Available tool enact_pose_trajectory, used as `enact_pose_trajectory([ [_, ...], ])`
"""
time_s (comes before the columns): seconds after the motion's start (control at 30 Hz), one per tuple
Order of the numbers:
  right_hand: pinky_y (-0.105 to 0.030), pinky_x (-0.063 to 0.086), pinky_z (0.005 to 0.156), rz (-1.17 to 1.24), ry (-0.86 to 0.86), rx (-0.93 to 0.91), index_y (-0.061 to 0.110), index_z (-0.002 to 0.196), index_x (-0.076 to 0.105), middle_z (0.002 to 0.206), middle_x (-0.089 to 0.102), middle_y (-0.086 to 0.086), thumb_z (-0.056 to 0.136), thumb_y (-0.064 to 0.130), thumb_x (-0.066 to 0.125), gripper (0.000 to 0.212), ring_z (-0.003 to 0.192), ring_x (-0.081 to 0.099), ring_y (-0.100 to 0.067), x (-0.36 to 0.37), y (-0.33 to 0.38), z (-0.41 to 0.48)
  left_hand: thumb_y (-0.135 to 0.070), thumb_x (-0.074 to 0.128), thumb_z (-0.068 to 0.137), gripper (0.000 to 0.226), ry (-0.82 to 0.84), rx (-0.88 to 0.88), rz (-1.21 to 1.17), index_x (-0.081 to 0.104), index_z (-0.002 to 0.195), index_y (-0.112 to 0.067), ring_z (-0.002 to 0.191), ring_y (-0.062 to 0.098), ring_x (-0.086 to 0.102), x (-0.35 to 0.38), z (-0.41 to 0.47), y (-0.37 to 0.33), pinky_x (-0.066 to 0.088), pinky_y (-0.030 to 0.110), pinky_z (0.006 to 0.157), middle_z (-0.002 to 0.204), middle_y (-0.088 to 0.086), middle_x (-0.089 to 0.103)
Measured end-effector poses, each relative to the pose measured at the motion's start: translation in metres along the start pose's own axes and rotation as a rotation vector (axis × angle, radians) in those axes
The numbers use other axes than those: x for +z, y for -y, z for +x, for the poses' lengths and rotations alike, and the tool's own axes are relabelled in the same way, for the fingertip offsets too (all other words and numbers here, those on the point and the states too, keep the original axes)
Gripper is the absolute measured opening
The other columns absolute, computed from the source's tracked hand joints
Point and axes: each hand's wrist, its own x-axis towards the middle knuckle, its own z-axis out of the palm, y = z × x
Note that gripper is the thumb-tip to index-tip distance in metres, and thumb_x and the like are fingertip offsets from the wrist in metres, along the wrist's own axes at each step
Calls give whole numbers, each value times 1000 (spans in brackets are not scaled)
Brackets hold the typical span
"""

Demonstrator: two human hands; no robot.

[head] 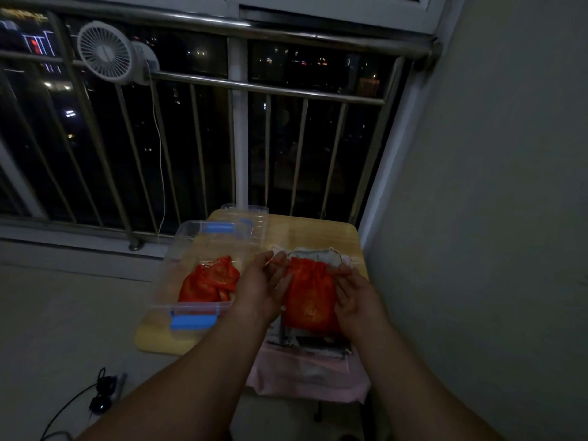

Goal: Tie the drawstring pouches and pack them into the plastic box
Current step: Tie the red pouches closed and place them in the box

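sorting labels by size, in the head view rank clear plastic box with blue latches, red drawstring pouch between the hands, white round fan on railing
1. clear plastic box
2 and 3. red drawstring pouch and white round fan look about alike; the fan is farther off, so unranked

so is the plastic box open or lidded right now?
Open. The plastic box has no lid on; a clear lid lies behind it, and a red pouch sits inside uncovered.
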Motion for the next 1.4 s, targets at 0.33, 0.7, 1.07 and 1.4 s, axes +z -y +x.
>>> enact_pose_trajectory([
  [0.33, -37, 53, 74, -107, -137, -82, 12, 77, 54, 70, 60, -6, 106, 15, 45, 30, 73, 63, -22, -3, 9, 6, -15, 43, 109, 26, 35, 190, 417, 60, 91, -7, 50, 13, 45, -1, 3, 10, 45, 31, 61, 68, 6, 53],
  [0.7, -52, 51, 104, -912, 246, -415, 37, 102, 80, 112, 76, 2, 91, 52, 57, 29, 109, 70, -20, 18, 27, 4, -30, 46, 110, 29, 524, 97, 1012, 69, 122, -19, 65, 14, 58, 26, -10, -3, 51, 30, 63, 111, 12, 74],
  [1.07, -38, 56, 85, -694, 340, -198, 9, 108, 76, 99, 78, -12, 98, 4, 54, 25, 96, 72, -30, -2, 0, -9, -25, 41, 108, 26, 481, 72, 836, 59, 93, -14, 51, 12, 33, 32, -19, -9, 25, 26, 50, 69, 0, 53],
  [1.4, -40, 52, 85, -780, 270, -230, 14, 85, 78, 96, 78, -12, 97, 18, 66, 17, 94, 71, -33, -1, -15, -21, -21, 43, 109, 24, 384, 142, 863, 58, 93, -12, 44, 7, 48, 30, -30, -3, 39, 18, 45, 72, 3, 55],
])
